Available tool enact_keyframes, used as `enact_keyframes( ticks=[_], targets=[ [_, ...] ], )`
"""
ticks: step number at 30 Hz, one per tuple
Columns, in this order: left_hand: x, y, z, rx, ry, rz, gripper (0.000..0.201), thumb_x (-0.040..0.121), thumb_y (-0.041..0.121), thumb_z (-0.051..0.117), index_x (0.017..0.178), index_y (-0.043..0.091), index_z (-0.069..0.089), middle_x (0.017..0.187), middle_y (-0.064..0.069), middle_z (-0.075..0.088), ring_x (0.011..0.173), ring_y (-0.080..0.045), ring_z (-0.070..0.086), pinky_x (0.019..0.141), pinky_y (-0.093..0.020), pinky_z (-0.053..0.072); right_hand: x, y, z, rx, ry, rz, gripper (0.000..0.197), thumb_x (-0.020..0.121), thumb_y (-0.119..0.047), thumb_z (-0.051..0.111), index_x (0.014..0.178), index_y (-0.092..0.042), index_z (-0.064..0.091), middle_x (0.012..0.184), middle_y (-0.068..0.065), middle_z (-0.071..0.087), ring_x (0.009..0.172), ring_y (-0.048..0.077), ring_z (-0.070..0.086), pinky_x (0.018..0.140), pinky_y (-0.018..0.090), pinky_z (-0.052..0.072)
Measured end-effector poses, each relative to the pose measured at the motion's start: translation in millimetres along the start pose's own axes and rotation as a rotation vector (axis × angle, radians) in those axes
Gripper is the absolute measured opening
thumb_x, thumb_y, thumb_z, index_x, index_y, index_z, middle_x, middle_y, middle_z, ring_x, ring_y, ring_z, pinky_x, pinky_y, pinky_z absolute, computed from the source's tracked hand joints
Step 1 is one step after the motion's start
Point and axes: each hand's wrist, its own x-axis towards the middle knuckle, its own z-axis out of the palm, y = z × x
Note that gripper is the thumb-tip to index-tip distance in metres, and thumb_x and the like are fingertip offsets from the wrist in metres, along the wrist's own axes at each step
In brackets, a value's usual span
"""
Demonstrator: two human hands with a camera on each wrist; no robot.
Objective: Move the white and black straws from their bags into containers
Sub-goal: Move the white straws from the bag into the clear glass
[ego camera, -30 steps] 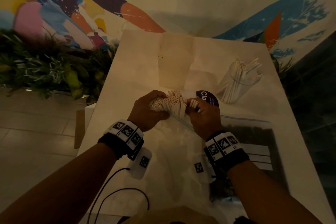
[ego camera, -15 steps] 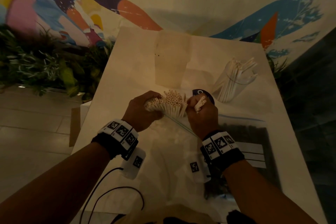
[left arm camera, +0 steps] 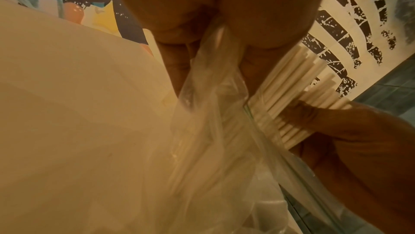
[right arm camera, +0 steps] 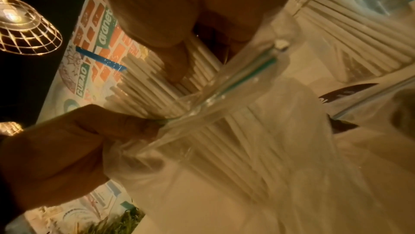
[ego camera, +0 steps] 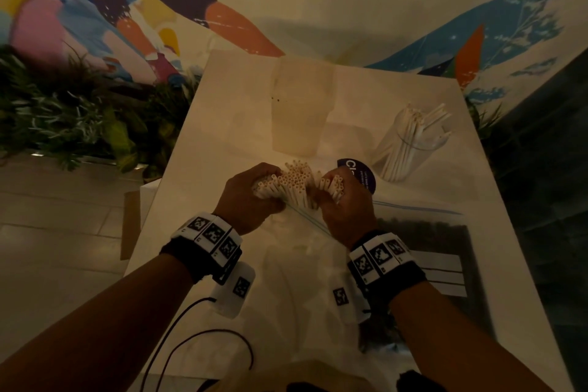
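A thick bundle of white straws (ego camera: pixel 294 181) sticks up out of a clear zip bag (ego camera: pixel 305 270) in the middle of the white table (ego camera: pixel 229 111). My left hand (ego camera: pixel 251 197) grips the bag's mouth and the straws' left side. My right hand (ego camera: pixel 345 200) grips a handful of white straws (ego camera: pixel 332 186) at the bundle's right. The left wrist view shows the straws (left arm camera: pixel 298 99) leaving the bag (left arm camera: pixel 215 131); the right wrist view shows the straws (right arm camera: pixel 157 85) and the bag's zip edge (right arm camera: pixel 235 85). A clear glass (ego camera: pixel 410 146) holding white straws stands at right. A bag of black straws (ego camera: pixel 423 242) lies under my right wrist.
A tall translucent container (ego camera: pixel 300 111) stands at the table's back centre. A dark round label (ego camera: pixel 358 173) lies beside the glass. Plants (ego camera: pixel 73 124) line the left, a painted wall rises behind, and cables (ego camera: pixel 191 344) trail near the table's front edge.
My right hand has gathered more white straws into its grip, pulling them to the right of the bundle. The left hand stays on the bag's mouth.
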Motion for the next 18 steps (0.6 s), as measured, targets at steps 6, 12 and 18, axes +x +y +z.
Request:
enact_keyframes(
  ticks=[6,12,18],
  targets=[
    [0,0,-1,0.010,0.008,-0.018,0.053,0.058,0.001,0.083,0.079,0.042,0.057,0.080,0.019,0.064,0.072,0.013,0.058,0.064,-0.008,0.045,2,-3,-2,-0.052,0.003,0.039,0.032,0.082,-0.044,0.065,0.072,-0.019,0.046,0.062,-0.005,0.050,0.056,0.014,0.048,0.053,0.032,0.043],
    [-1,0,-1,0.056,0.004,-0.017,0.045,0.062,0.003,0.082,0.082,0.036,0.058,0.084,0.015,0.063,0.071,0.009,0.056,0.060,-0.002,0.037,-1,2,-5,-0.139,-0.020,0.066,0.013,0.080,-0.009,0.065,0.077,-0.012,0.053,0.068,0.000,0.056,0.060,0.014,0.052,0.055,0.026,0.048],
    [-2,-4,-2,0.043,-0.018,-0.016,0.047,0.060,0.008,0.082,0.078,0.043,0.058,0.087,0.020,0.063,0.078,0.012,0.057,0.066,-0.008,0.043,-4,10,-9,-0.403,-0.189,0.144,0.014,0.087,-0.021,0.058,0.086,-0.008,0.056,0.078,0.003,0.058,0.070,0.020,0.054,0.061,0.019,0.035]
  ],
)
